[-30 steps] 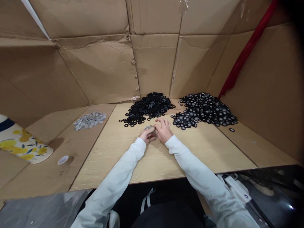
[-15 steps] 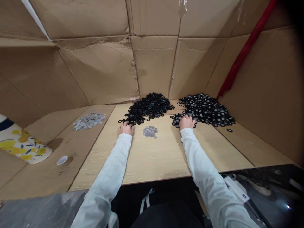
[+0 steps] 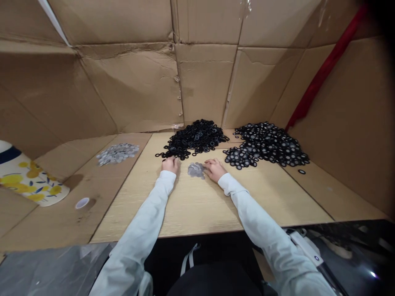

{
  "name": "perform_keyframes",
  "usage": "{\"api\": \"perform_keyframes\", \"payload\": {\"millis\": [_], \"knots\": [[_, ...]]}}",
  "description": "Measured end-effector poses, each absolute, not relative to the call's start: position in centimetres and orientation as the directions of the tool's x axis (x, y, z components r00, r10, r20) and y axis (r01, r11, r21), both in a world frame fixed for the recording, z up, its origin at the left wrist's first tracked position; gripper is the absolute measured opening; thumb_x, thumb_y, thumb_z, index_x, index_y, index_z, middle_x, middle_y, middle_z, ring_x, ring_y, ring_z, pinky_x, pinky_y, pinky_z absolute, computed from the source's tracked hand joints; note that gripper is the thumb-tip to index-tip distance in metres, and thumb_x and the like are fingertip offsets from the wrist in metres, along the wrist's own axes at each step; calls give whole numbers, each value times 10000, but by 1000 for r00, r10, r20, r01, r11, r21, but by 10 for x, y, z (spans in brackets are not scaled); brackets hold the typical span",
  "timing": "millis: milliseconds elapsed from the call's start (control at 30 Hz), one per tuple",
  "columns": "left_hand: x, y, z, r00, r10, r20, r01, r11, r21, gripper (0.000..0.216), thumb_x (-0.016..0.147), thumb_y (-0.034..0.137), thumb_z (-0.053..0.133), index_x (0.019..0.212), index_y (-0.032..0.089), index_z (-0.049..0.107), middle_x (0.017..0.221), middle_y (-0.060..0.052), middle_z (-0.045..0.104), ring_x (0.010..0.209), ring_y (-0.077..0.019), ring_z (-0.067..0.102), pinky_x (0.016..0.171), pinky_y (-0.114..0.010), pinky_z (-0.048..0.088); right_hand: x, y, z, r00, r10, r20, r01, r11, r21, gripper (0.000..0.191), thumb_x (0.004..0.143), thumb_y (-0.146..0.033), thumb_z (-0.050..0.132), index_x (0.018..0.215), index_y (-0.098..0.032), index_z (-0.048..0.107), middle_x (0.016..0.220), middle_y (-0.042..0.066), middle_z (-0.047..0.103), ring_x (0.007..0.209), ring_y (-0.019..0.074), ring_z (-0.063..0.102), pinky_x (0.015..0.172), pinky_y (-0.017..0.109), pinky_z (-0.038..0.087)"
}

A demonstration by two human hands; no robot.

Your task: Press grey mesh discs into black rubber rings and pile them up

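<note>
"Where are the hands right now?"

"The person's left hand (image 3: 169,165) sits at the near edge of a heap of black rubber rings (image 3: 194,137), curled over with its fingertips down. The right hand (image 3: 215,170) lies low on the other side of a small cluster of grey discs (image 3: 196,170), its fingers reaching toward it."

"Is either hand holding anything?"

"The right looks open and empty, its fingertips just beside the cluster, perhaps touching it; the view is too coarse to be sure. The left is bunched, and nobody could tell from this view whether anything sits inside it."

"Where does that small cluster lie?"

"On the light wood tabletop (image 3: 197,205), between the two hands, just short of the black heap and apart from it."

"What else is around them?"

"To the right, a second heap of black rings with grey centres (image 3: 265,146) spreads toward the far corner. Off to the left, a wider patch of grey discs (image 3: 117,153) lies on a cardboard sheet (image 3: 61,218), near a yellow lemon-print bag (image 3: 27,181). A cardboard wall (image 3: 203,82) closes off the far side."
</note>
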State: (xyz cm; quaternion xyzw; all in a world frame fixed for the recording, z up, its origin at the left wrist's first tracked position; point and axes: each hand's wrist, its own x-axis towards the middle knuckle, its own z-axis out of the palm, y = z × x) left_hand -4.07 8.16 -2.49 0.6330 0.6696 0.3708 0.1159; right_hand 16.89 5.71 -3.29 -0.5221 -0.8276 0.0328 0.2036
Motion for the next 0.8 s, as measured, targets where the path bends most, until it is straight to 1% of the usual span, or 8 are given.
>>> {"api": "perform_keyframes", "payload": {"millis": [67,133,200,267,367,467,633,800], "knots": [[-32,79,-21,-257,952,167,518,-10,855,217,700,336,500,690,141,595,754,-111,636,827,-237,578,764,-337,407,165,56,-34,-375,881,289,858,448,-253,245,764,-247,439,947,-234,602,1019,62,566,956,233,417,748,379,338],[-23,75,-16,-249,965,-80,95,107,990,200,674,329,549,660,130,558,725,-105,634,741,-214,606,706,-329,449,164,55,-34,-380,878,291,856,453,-249,234,768,-225,438,926,-228,609,974,64,587,934,221,442,739,363,348],[-15,70,-12,-114,962,-247,-230,217,949,168,673,284,568,658,122,528,740,-119,631,697,-200,617,688,-331,471,163,56,-32,-382,873,303,849,462,-258,221,754,-193,456,909,-214,611,935,67,602,912,207,470,730,340,362],[-10,66,-10,-6,946,-323,-374,297,878,135,689,239,559,660,115,514,758,-133,630,692,-196,620,695,-339,484,163,57,-32,-379,866,327,835,472,-282,200,725,-160,487,873,-196,617,897,65,614,884,192,498,728,316,374],[-6,62,-11,62,924,-378,-435,366,823,113,717,204,526,670,102,517,785,-144,629,717,-197,619,719,-341,490,163,58,-32,-361,856,370,788,492,-371,162,686,-119,515,781,-180,631,828,53,630,775,154,541,705,270,397],[-5,61,-14,76,911,-406,-448,395,802,108,727,197,511,694,96,530,816,-143,627,725,-191,617,736,-336,488,163,58,-31,-286,865,412,697,483,-530,129,673,-138,529,727,-180,640,747,35,643,639,124,551,645,243,421],[0,59,-17,78,936,-343,-365,347,864,117,694,225,554,688,108,545,768,-117,639,611,-158,615,706,-326,492,157,54,-26,-109,901,420,450,421,-787,132,665,-204,537,728,-182,650,730,26,661,609,120,564,608,237,441],[11,53,-16,123,952,-280,-260,304,917,129,658,249,594,670,128,550,615,-46,630,536,-128,599,631,-272,487,151,52,-26,-32,924,382,331,370,-868,169,633,-276,571,729,-161,649,722,43,659,585,122,556,564,234,440]]}}
